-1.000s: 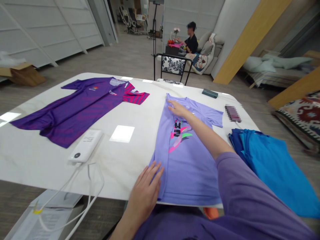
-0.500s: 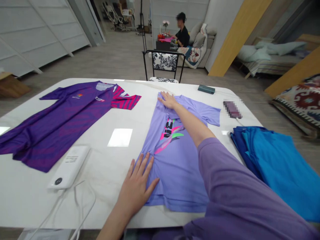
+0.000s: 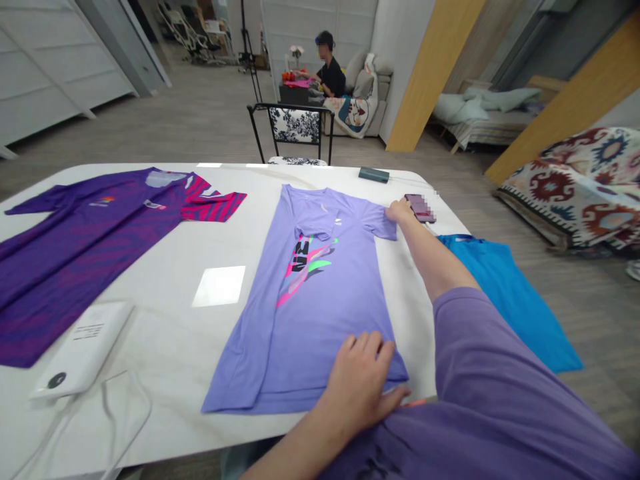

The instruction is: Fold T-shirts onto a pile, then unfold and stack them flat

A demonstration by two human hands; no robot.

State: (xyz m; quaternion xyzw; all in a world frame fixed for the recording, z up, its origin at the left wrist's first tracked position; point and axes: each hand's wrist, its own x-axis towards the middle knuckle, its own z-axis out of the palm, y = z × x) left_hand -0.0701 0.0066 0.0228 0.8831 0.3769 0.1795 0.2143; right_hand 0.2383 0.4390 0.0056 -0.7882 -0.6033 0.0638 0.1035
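A lavender T-shirt (image 3: 330, 313) lies front up on the table, its left side folded inward with that sleeve across the chest print. At the far right, my right hand (image 3: 399, 211) is closed on the end of the shirt's other sleeve. My left hand (image 3: 361, 377) rests on the near right corner by the hem, its fingers curled on the fabric and its thumb by the hem edge. It looks closed on the cloth, though the fingertips are partly hidden.
On the white table (image 3: 170, 280) lie a purple jersey (image 3: 105, 233), a white power bank (image 3: 83, 350) with cables, a dark green box-shaped item (image 3: 373, 175) and a phone (image 3: 421, 208). Blue clothing (image 3: 505, 293) lies at right. A chair (image 3: 295, 127) stands behind; a person (image 3: 333, 73) sits beyond.
My right hand has moved from the folded left shoulder to the right sleeve. My left hand has slid from the left edge to the near right corner. The view has turned right.
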